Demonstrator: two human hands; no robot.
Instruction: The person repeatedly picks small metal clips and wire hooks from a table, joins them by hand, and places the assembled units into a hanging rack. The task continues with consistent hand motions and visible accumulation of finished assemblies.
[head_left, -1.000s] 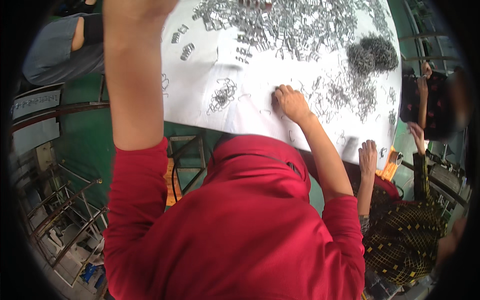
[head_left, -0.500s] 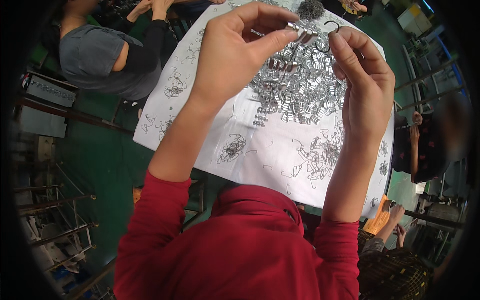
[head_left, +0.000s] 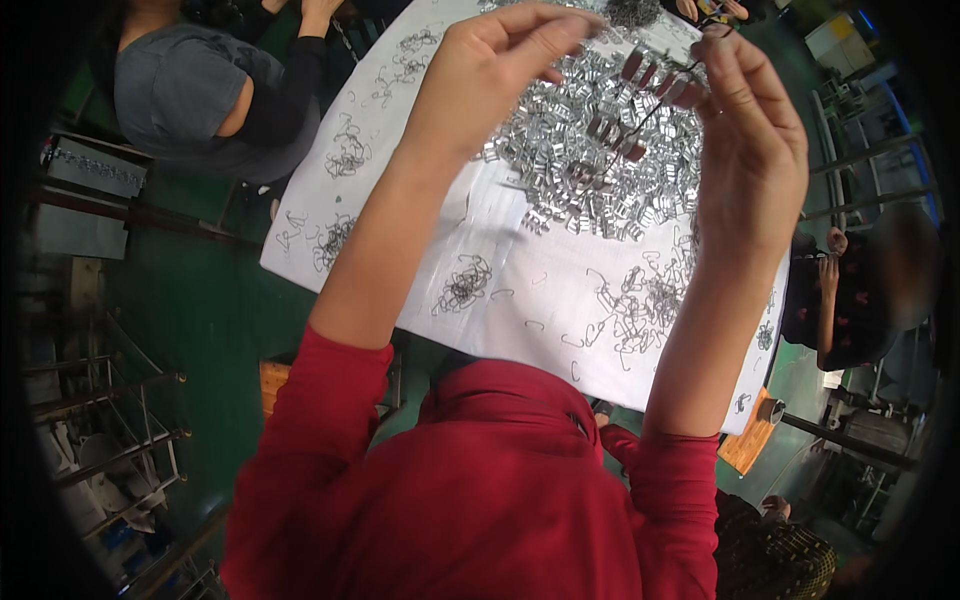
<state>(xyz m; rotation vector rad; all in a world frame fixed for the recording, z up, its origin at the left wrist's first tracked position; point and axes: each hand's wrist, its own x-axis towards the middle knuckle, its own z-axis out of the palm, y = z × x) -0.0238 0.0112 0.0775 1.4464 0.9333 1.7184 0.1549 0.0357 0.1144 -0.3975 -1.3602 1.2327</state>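
My right hand (head_left: 750,130) pinches a dark bent wire hook (head_left: 716,32) at its fingertips. From that hand a string of small metal clips (head_left: 650,84) hangs slantwise down to the left, linked by dark wires, over the table. My left hand (head_left: 490,80) is to the left of the string, apart from it. Its thumb and forefinger stretch out, a little blurred, and no thing shows between them. Below both hands lies a big heap of shiny silver clips (head_left: 570,205) on the white-covered table (head_left: 510,335).
Loose wire hooks lie in piles, one near the front (head_left: 465,285) and a wider one on the right (head_left: 640,305). A dark wire heap (head_left: 632,12) is at the far edge. Co-workers sit around, one in a grey top (head_left: 185,90) on the left. A wooden stool (head_left: 750,440) stands at lower right.
My left hand has let go of the clips and drawn away slightly. The string now hangs from my right hand, which has moved up and to the right.
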